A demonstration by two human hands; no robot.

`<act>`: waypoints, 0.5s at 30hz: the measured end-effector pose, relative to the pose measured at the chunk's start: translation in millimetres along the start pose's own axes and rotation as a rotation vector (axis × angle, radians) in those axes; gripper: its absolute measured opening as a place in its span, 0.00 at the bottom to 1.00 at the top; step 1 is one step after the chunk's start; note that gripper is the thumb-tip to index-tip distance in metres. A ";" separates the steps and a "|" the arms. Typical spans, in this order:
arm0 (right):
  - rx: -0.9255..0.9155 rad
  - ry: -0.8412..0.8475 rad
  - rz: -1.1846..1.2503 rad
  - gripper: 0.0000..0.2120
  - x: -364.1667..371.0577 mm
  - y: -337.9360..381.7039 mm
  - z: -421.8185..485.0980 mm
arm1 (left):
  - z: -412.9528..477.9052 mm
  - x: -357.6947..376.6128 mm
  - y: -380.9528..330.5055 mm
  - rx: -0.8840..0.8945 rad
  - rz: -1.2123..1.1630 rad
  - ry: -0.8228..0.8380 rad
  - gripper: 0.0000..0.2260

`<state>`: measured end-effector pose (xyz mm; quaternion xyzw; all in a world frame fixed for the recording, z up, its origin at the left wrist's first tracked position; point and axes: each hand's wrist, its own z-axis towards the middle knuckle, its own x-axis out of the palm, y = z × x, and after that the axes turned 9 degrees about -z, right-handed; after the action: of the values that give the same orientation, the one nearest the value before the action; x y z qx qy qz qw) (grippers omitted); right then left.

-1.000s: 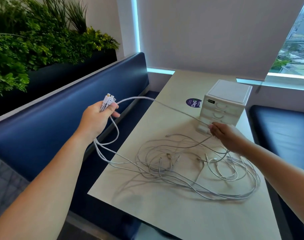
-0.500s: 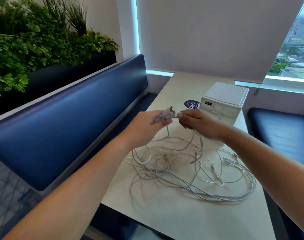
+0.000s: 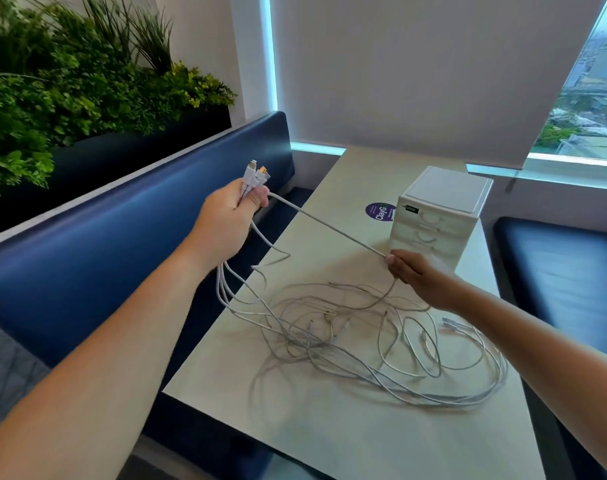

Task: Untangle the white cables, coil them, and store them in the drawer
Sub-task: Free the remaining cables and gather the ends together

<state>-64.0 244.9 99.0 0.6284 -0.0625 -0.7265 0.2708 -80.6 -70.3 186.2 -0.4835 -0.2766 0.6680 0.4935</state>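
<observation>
Now, left hand (image 3: 231, 216) curls tight round several plugs (image 3: 255, 174), out past the table (image 3: 329, 431) edge; right hand (image 3: 421, 277) pinches one taut cable (image 3: 329, 227), fingers mostly hidden underneath; tangle (image 3: 364, 337) sprawls before the drawers (image 3: 440, 216).

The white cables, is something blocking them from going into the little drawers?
Nothing lies on the table between the cables and the drawer unit. But the unit looks fully shut, so a drawer needs pulling open first.
</observation>
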 end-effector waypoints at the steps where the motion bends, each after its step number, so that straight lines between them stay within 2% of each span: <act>1: 0.001 -0.012 -0.018 0.20 0.9 -1.0 -1.0 | 0.2 -3.1 0.3 0.009 0.005 -0.016 0.13; 5: -0.021 -0.046 -0.054 0.22 3.1 -1.1 9.2 | 0.0 -5.5 -0.4 0.023 -0.062 -0.122 0.13; 9: -0.048 -0.046 -0.059 0.18 -0.6 6.0 19.2 | 2.2 -10.7 4.6 -0.001 -0.147 -0.182 0.13; 15: 0.007 0.022 0.068 0.17 1.2 10.1 29.7 | 4.1 -28.1 11.5 -0.037 -0.212 -0.232 0.12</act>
<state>-88.9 228.4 108.3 0.6348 -0.0834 -0.7098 0.2936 -87.6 -100.1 188.5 -0.3804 -0.3933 0.6583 0.5170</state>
